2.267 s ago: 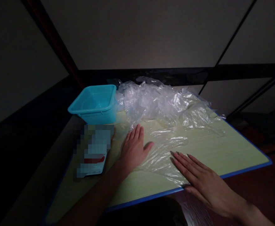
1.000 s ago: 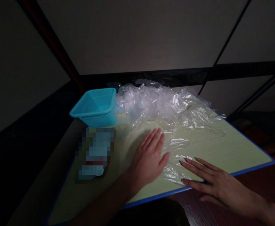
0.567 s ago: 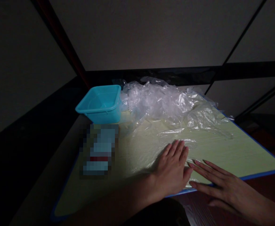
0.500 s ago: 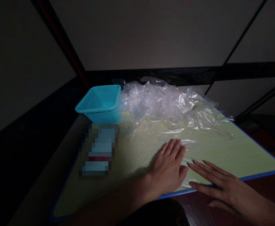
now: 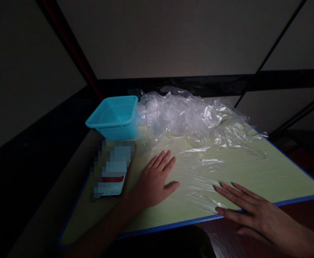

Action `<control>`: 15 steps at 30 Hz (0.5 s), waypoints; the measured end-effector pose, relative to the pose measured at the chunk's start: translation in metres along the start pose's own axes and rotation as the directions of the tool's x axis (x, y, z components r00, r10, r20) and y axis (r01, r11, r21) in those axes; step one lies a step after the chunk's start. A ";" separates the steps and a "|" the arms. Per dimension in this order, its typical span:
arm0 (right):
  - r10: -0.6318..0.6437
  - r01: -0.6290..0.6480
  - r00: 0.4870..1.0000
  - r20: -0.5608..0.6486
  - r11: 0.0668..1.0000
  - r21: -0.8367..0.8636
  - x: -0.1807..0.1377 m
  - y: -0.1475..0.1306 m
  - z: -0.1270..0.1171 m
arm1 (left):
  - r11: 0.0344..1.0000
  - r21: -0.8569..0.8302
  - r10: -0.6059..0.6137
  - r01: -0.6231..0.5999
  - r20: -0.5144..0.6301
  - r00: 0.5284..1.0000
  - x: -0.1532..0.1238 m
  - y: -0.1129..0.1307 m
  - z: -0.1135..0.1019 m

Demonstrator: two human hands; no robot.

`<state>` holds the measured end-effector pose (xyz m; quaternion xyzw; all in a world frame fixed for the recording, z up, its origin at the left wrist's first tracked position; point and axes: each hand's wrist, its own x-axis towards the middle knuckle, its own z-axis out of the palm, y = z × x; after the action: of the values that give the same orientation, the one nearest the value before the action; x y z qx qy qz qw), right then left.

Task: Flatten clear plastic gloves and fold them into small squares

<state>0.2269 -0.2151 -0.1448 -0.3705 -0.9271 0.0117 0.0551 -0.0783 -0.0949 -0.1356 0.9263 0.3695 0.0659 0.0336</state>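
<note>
Clear plastic film (image 5: pixel 208 165) spreads over the pale yellow tabletop (image 5: pixel 280 179), wrinkled near the front edge and bunched up at the back. My left hand (image 5: pixel 157 179) lies flat on it left of the middle, fingers spread and pointing away from me. At the front edge, to the right, my right hand (image 5: pixel 248 208) rests on the film with its fingers stretched out to the left. Fine creases in the film run toward the right fingertips. Neither hand grips anything.
A turquoise plastic basin (image 5: pixel 111 132) stands at the back left corner. In front of it lies a blurred flat item (image 5: pixel 114 168), pale with a red band. The table has a blue edge trim (image 5: pixel 167 225). Cabinet panels (image 5: pixel 167 39) rise behind it.
My left hand has slid to the left across the film, away from my right hand, with its thumb now spread out. My right hand has stayed in place.
</note>
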 end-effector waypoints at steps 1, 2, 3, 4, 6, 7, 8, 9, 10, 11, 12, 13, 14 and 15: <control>-0.001 0.001 1.000 -0.001 1.000 -0.004 0.000 0.000 0.000 | 1.000 0.004 0.004 -0.004 -0.002 1.000 -0.001 -0.001 0.000; -0.003 0.003 1.000 -0.003 1.000 -0.008 0.000 0.000 0.000 | 1.000 0.006 0.009 -0.009 -0.002 1.000 -0.001 -0.001 -0.001; -0.006 0.006 1.000 -0.006 1.000 -0.011 0.000 0.000 0.000 | 1.000 0.006 0.013 -0.013 -0.001 1.000 -0.001 -0.001 -0.001; -0.011 0.011 1.000 -0.008 1.000 -0.014 0.001 0.000 -0.001 | 1.000 0.004 0.016 -0.016 0.001 1.000 -0.001 -0.002 -0.002; -0.016 0.016 1.000 -0.006 1.000 -0.024 0.001 0.000 -0.002 | 1.000 0.001 0.015 -0.015 0.013 1.000 -0.002 -0.004 -0.005; -0.019 0.019 1.000 -0.003 0.999 -0.035 0.002 0.000 -0.003 | 1.000 0.001 0.008 -0.008 0.020 1.000 -0.003 -0.005 -0.006; -0.022 0.023 1.000 0.002 0.999 -0.048 0.002 0.000 -0.004 | 1.000 0.004 -0.002 0.002 0.027 1.000 -0.004 -0.007 -0.007; -0.026 0.026 1.000 0.007 0.998 -0.059 0.002 -0.001 -0.004 | 1.000 0.007 -0.012 0.011 0.032 0.999 -0.005 -0.009 -0.008; -0.029 0.030 1.000 0.007 0.997 -0.066 0.002 -0.001 -0.004 | 1.000 0.009 -0.017 0.017 0.035 0.999 -0.007 -0.011 -0.009; -0.032 0.032 0.999 0.006 0.997 -0.066 0.002 -0.001 -0.004 | 1.000 0.011 -0.019 0.019 0.033 0.999 -0.008 -0.013 -0.008; -0.034 0.034 0.999 0.002 0.998 -0.060 0.001 -0.001 -0.004 | 1.000 0.010 -0.016 0.015 0.026 1.000 -0.009 -0.014 -0.008; -0.032 0.032 0.999 -0.006 0.998 -0.051 0.001 -0.001 -0.003 | 1.000 0.010 -0.010 0.010 0.017 1.000 -0.009 -0.015 -0.007; -0.029 0.029 1.000 -0.011 0.999 -0.045 0.001 -0.001 -0.003 | 1.000 0.011 -0.004 0.004 0.007 1.000 -0.010 -0.015 -0.006; -0.027 0.026 1.000 -0.015 0.999 -0.046 0.000 -0.001 -0.003 | 1.000 0.013 0.000 0.000 -0.001 1.000 -0.010 -0.015 -0.006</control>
<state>0.2262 -0.2157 -0.1422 -0.3595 -0.9315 -0.0130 0.0543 -0.0962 -0.0906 -0.1325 0.9264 0.3700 0.0640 0.0276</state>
